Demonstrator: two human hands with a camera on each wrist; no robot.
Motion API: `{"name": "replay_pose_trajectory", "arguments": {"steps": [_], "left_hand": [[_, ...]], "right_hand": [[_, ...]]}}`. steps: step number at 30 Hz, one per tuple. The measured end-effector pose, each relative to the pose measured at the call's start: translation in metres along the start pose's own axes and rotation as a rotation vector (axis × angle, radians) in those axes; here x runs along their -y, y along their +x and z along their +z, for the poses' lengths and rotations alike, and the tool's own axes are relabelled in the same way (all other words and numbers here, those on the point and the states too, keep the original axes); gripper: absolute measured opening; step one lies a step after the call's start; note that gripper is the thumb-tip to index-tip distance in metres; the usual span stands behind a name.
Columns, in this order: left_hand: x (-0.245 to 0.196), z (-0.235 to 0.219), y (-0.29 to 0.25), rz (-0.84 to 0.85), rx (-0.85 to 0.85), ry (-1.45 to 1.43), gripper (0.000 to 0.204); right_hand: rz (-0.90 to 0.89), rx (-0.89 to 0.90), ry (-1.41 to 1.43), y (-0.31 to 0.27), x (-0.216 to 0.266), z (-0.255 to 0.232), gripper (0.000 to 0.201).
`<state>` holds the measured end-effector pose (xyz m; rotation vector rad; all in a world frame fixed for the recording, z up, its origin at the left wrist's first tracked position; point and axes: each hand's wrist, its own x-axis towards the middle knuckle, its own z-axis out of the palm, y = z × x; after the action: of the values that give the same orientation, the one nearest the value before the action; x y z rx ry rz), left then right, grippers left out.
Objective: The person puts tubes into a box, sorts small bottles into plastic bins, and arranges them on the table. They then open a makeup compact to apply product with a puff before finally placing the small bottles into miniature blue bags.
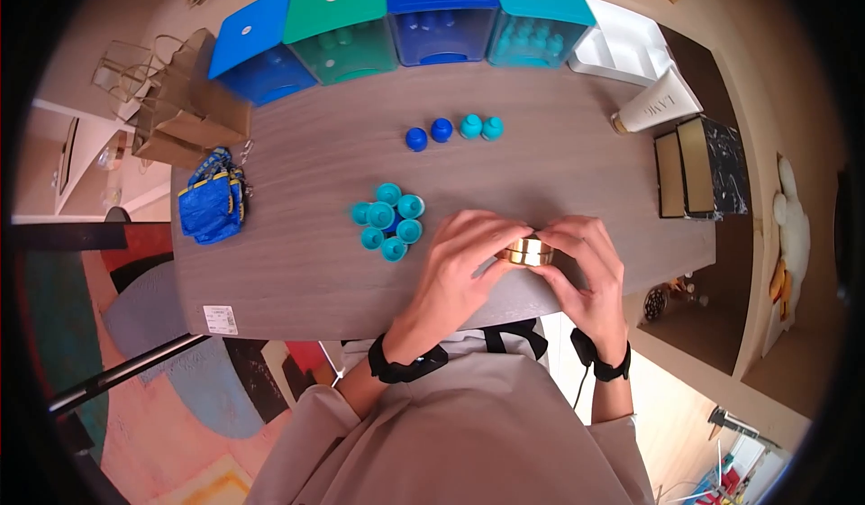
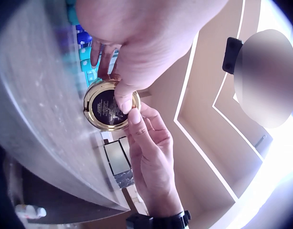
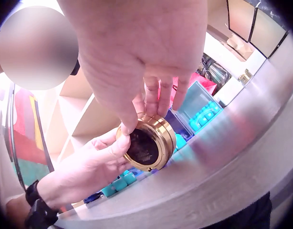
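Note:
A round gold compact case (image 1: 528, 251) is held between both hands above the table's front edge. My left hand (image 1: 464, 266) grips its left side, thumb on the near face and fingers behind. From the other side my right hand (image 1: 586, 266) pinches it the same way. The black disc with fine print on the base (image 2: 102, 107) faces me in the left wrist view, partly hidden by the left thumb. In the right wrist view the gold rim (image 3: 164, 131) shows a seam, the two halves lying together.
Left of the hands sit several teal cup-like pieces (image 1: 382, 215) around a dark blue one. Blue pieces (image 1: 441, 129) and teal pieces (image 1: 471, 127) stand in a row. Lidded bins (image 1: 441, 36) line the back. A tube (image 1: 658, 104) and marble-patterned boxes (image 1: 698, 167) stand right; a blue bag (image 1: 213, 200) lies left.

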<state>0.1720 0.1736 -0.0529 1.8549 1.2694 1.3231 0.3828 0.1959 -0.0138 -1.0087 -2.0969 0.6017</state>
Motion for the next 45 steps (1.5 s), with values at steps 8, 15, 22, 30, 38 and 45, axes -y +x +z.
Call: {"name": "replay_pose_trajectory", "arguments": {"steps": [8, 15, 22, 30, 38, 45], "left_hand": [[-0.018, -0.014, -0.016, 0.012, 0.035, -0.010, 0.058], [-0.032, -0.063, -0.047, 0.129, -0.084, 0.113, 0.046], [-0.007, -0.112, -0.067, 0.011, -0.303, 0.300, 0.082], [0.019, -0.124, -0.060, -0.504, -0.102, 0.158, 0.126], [0.028, -0.119, -0.036, -0.511, 0.035, 0.112, 0.115], [0.033, -0.116, -0.034, -0.452, 0.026, 0.097, 0.103]], "right_hand": [[-0.003, 0.017, -0.191, -0.001, 0.008, -0.005, 0.038], [0.016, -0.023, -0.469, 0.030, -0.013, 0.001, 0.044], [0.032, -0.038, -0.582, 0.071, -0.026, 0.010, 0.039], [0.156, 0.045, -0.392, 0.061, 0.008, 0.027, 0.051], [0.395, 0.344, 0.176, 0.064, 0.047, 0.085, 0.092], [0.406, 0.493, 0.187, 0.091, 0.048, 0.092, 0.087]]}}
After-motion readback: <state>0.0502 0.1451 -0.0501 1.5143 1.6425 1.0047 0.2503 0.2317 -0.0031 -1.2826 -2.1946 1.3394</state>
